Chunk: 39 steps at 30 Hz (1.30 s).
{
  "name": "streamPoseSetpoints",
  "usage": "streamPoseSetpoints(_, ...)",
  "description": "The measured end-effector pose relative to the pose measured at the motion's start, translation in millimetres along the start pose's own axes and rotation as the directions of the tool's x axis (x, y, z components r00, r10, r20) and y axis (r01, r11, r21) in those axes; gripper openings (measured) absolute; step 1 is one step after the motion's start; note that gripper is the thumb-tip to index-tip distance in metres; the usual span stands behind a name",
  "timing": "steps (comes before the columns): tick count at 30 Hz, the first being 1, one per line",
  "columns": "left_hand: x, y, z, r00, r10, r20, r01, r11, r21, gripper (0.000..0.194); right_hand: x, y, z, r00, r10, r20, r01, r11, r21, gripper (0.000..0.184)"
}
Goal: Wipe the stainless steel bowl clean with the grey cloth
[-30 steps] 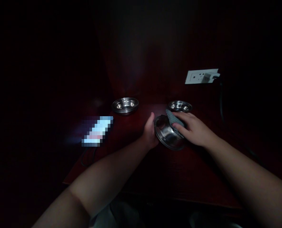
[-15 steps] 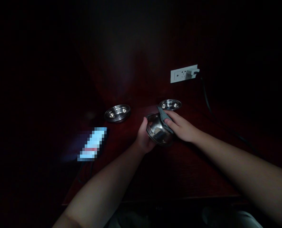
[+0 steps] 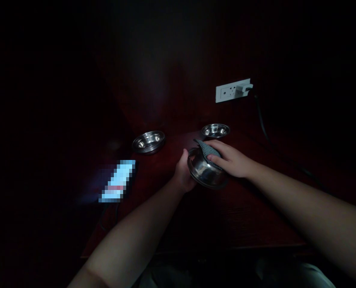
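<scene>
A shiny metal bowl is held tilted above the dark red table, its underside turned up and toward the right. My left hand grips its rim from the left, thumb up along the edge and the other fingers hidden below. Against the bowl's base, my right hand presses a grey-green textured cloth, with the thumb in front and the fingers over the top. Behind the hands, a second metal bowl sits on the table. Farther left is a stack of metal bowls.
A lit, pixelated phone-like screen lies at the left with a cable beside it. On the back wall is a white power socket with a plug and black cord running down to the right. The table's front edge is near me.
The held bowl has tipped so its underside faces up more, and it has shifted slightly right and down. The cloth and my right hand have moved with it over the base.
</scene>
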<state>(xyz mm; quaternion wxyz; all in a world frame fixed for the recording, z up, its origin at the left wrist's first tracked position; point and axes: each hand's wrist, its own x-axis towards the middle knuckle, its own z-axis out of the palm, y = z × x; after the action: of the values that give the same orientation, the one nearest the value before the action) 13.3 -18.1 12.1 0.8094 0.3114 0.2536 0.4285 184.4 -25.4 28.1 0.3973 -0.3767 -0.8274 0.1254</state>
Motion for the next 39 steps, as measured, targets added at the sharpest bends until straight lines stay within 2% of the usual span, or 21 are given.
streamPoseSetpoints(7,8,-3,-2.0,0.985,0.062,-0.163,-0.062,0.998,0.005,0.056,-1,-4,-3,0.993,-0.099,0.062,0.105,0.988,-0.112,0.052)
streamPoseSetpoints(15,11,-2,2.1,0.945,0.123,-0.304,-0.123,0.992,0.020,0.058,-3,-15,-4,0.985,-0.113,0.130,0.144,0.954,-0.262,0.064)
streamPoseSetpoints(23,11,-1,6.1,0.952,0.106,-0.287,-0.114,0.993,-0.012,0.061,-2,-13,-3,0.984,-0.114,0.135,0.148,0.949,-0.279,0.063)
streamPoseSetpoints(27,6,2,7.8,0.982,0.057,-0.181,-0.068,0.996,-0.060,0.066,-2,-12,-3,0.987,-0.097,0.128,0.130,0.951,-0.279,0.060)
streamPoseSetpoints(30,4,3,7.2,0.993,0.072,-0.089,-0.081,0.992,-0.096,0.060,-2,-9,-3,0.989,-0.091,0.119,0.120,0.957,-0.266,0.060)
streamPoseSetpoints(33,4,2,5.2,0.994,0.100,-0.043,-0.104,0.989,-0.108,0.052,-2,-5,-2,0.990,-0.084,0.112,0.110,0.961,-0.254,0.060)
streamPoseSetpoints(39,7,-2,4.0,0.994,0.102,-0.045,-0.106,0.990,-0.089,0.045,-2,-3,-3,0.991,-0.092,0.100,0.114,0.961,-0.251,0.060)
